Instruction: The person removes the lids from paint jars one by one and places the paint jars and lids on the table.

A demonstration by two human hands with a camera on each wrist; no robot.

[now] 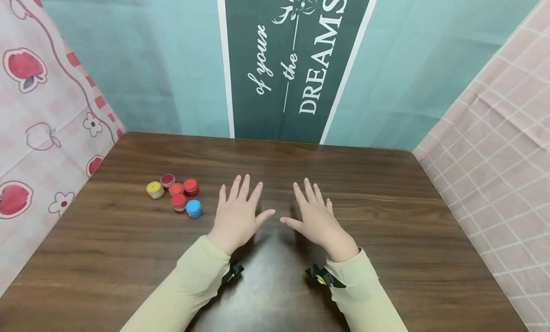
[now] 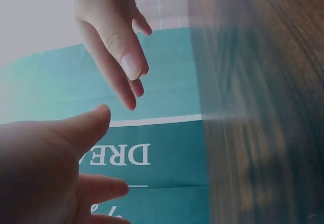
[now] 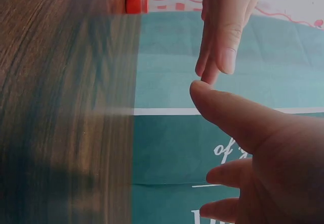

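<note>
My left hand (image 1: 236, 215) is held over the brown wooden table (image 1: 275, 298), palm down, fingers straight and spread, with nothing in it. To its right, my right hand (image 1: 320, 220) is stretched out the same way and is likewise bare; the two thumbs point toward each other with a gap between them. Left of my left hand stands a cluster of small lidded jars: a blue jar (image 1: 194, 209) closest to it, a yellow jar (image 1: 155, 190) farthest left, a dark red jar (image 1: 167, 181) at the back, and several bright red jars (image 1: 191, 186).
A teal cloth (image 1: 172, 84) with a dark lettered panel (image 1: 296, 65) hangs behind the table's far edge. An apple-patterned cloth (image 1: 34, 131) borders the left side, a pink checked cloth (image 1: 507, 155) the right. Black straps (image 1: 325, 277) circle the wrists.
</note>
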